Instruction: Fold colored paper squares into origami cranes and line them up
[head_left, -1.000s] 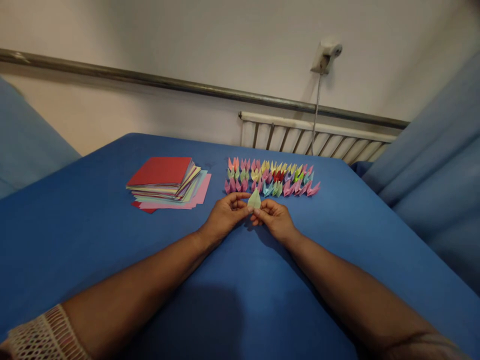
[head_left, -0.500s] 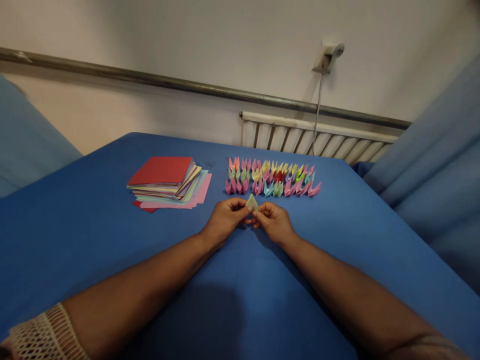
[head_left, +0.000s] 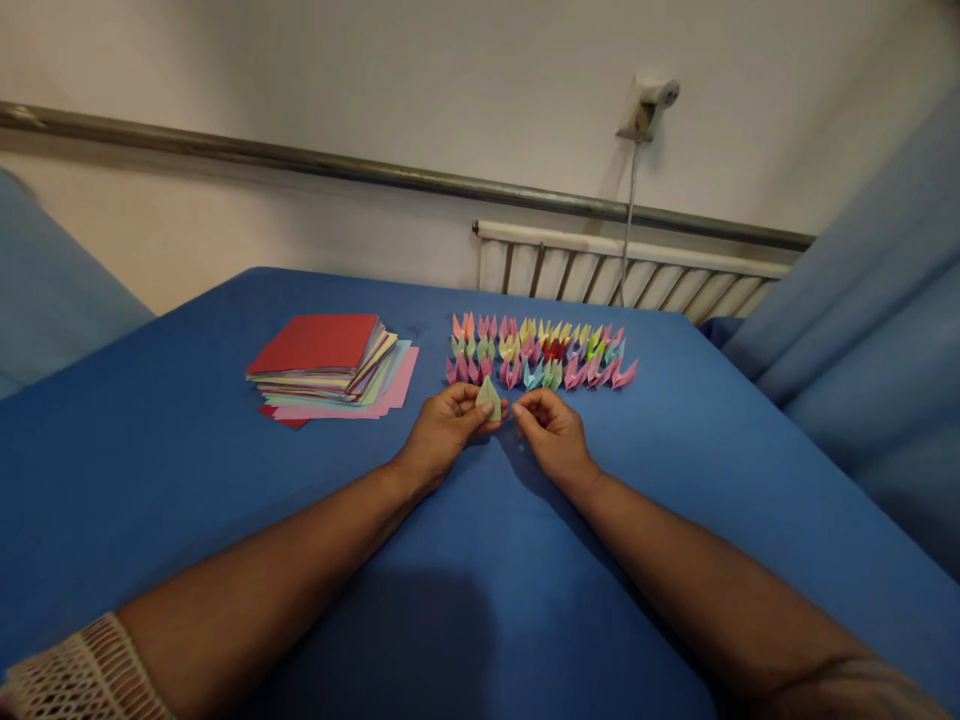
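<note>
A small pale green piece of folded paper, pointed at its top, stands upright between the thumb and fingers of my left hand. My right hand is just to the right of the paper, a small gap apart from it. Its fingers are curled, with thumb and forefinger tips together and nothing visible between them. Right behind my hands stand several rows of folded paper cranes in pink, yellow, green, blue and red.
A stack of coloured paper squares, red on top, lies at the left on the blue-covered table. Behind the table are a white radiator, a metal rail and a socket with a cord. Blue curtains hang at both sides.
My right hand has let go of the green folded paper and moved slightly apart. My left hand has shifted a little left with the paper, which shows more fully.
</note>
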